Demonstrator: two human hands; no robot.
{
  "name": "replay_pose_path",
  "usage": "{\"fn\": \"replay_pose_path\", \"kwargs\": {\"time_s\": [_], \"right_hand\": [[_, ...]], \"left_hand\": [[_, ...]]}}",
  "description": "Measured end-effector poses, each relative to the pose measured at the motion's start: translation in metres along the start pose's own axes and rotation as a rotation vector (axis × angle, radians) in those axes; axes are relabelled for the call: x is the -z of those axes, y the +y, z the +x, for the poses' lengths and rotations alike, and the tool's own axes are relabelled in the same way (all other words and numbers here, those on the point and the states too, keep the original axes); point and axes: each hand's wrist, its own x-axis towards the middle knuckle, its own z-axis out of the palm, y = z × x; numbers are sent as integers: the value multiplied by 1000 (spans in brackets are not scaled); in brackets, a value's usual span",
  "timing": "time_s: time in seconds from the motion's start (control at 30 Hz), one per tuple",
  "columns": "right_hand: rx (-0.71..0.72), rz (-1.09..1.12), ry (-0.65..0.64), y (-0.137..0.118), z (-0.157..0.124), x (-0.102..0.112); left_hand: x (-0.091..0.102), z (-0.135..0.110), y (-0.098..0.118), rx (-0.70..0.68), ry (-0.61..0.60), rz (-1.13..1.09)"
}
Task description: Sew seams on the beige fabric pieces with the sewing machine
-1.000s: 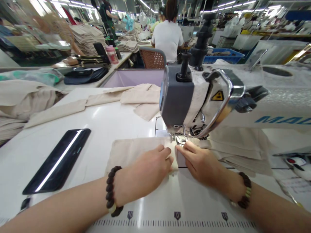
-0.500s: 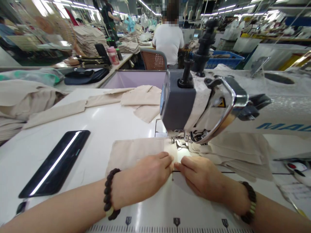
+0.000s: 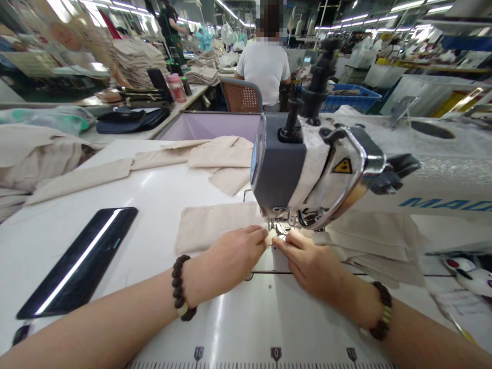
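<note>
A beige fabric piece [image 3: 211, 223] lies flat on the sewing table, its right edge at the presser foot [image 3: 280, 229] of the sewing machine [image 3: 282, 164]. On the near right corner of this piece, my left hand [image 3: 230, 261] is closed, fingertips pressed together. My right hand [image 3: 317, 264] is also closed, its thumb and fingers pinched at the same edge just in front of the foot. Both sets of fingertips almost meet. What lies right under them is partly hidden. Each wrist wears a dark bead bracelet.
Right of the needle lies a stack of beige pieces [image 3: 376, 241]. A phone [image 3: 80, 261] rests at the left. Behind are a folded fabric strip [image 3: 219, 154] and a fabric pile [image 3: 38, 148]. A ruler scale [image 3: 238, 365] runs along the front. A person in white [image 3: 263, 66] sits ahead.
Both hands have moved forward, closer to the presser foot, and the fabric piece has shifted away from me with them. The view has shifted slightly.
</note>
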Motion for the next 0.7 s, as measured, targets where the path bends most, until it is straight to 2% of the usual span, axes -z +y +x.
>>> {"fn": "replay_pose_path", "kwargs": {"time_s": [0.27,0.5,0.63,0.7], "right_hand": [[-32,5,-13,-1,0,1],[-50,36,14,-1,3,-1],[-3,50,63,7,-10,-15],[43,7,162,17,-21,-28]], "left_hand": [[-5,7,-10,25,114,-72],[-11,12,-19,76,136,-127],[-15,13,-18,60,126,15],[-17,13,-18,20,108,114]]}}
